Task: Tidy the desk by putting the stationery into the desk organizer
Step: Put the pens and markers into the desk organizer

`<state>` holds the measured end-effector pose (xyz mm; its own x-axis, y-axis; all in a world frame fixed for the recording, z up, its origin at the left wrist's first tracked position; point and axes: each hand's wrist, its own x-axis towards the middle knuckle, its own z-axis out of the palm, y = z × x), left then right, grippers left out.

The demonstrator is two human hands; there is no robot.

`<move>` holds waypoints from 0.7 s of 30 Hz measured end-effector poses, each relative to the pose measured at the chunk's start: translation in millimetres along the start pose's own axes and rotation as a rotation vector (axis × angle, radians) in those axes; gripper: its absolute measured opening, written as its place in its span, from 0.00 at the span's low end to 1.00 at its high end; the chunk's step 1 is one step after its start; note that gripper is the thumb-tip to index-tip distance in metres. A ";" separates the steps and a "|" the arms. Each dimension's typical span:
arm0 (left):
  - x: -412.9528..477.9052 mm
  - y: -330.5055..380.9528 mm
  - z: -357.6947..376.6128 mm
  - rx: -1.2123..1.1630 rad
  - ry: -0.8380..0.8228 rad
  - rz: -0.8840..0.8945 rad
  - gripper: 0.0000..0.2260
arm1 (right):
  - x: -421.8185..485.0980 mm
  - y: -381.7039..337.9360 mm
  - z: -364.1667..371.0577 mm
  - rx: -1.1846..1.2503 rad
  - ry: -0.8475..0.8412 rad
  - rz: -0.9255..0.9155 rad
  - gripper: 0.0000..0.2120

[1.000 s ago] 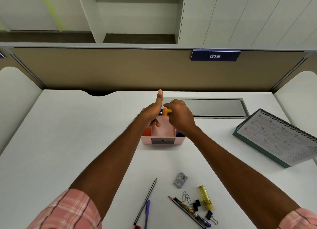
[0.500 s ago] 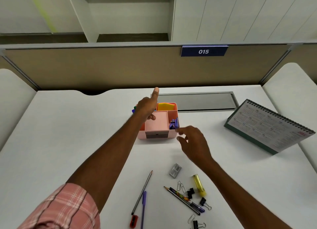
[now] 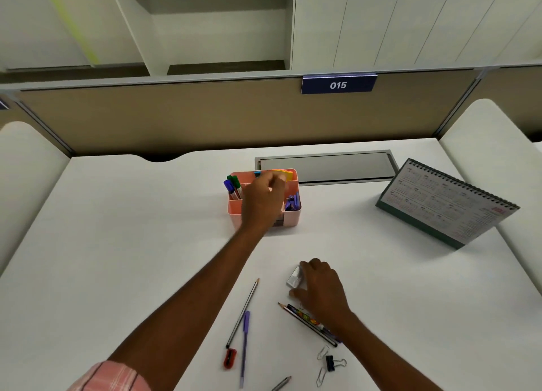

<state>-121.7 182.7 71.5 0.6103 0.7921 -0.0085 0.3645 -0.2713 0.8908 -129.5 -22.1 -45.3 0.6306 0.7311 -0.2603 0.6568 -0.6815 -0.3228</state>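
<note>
Several pieces of stationery are left loose on the white counter (image 3: 88, 244), so the task is judged only partly done. Nearest lie a short grey pencil (image 3: 281, 383), paper clips (image 3: 322, 352), a black binder clip (image 3: 330, 363), a red sharpener (image 3: 230, 358) and a purple pen (image 3: 244, 346); a grey pencil (image 3: 243, 311) and a patterned pencil (image 3: 308, 321) lie just beyond. The right hand (image 3: 322, 288) is laid over a small silver box (image 3: 294, 277), its grip closing but not yet seen to hold it. Farther off, the left hand (image 3: 264, 200) is curled over the pink desk organizer (image 3: 293, 217); whether anything is gripped cannot be told. Markers (image 3: 233, 185), yellow sticky notes (image 3: 286, 173) and a blue item (image 3: 292, 203) already stand inside. A desk calendar (image 3: 448, 203) carries print too small to read. On the partition, a blue plate (image 3: 338, 84) reads "015".
</note>
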 end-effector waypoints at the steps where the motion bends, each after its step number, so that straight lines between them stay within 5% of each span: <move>1: -10.6 -3.5 2.2 -0.001 -0.026 -0.005 0.13 | -1.1 -0.8 2.2 -0.020 0.008 -0.006 0.24; 7: -61.6 -41.2 10.0 0.037 -0.248 -0.196 0.08 | -2.5 -3.7 8.4 -0.047 0.065 -0.020 0.20; 14: -96.9 -69.3 13.9 0.246 -0.419 -0.321 0.12 | -2.9 -7.0 -4.3 0.204 0.229 -0.054 0.20; 21: -95.8 -66.5 2.4 -0.133 -0.454 -0.435 0.10 | 9.4 -10.8 -41.6 0.311 0.242 -0.177 0.29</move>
<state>-202.7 123.6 11.9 0.6740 0.4958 -0.5476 0.5736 0.1159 0.8109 -113.4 -9.2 -6.4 0.6224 0.7820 0.0324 0.6312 -0.4771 -0.6115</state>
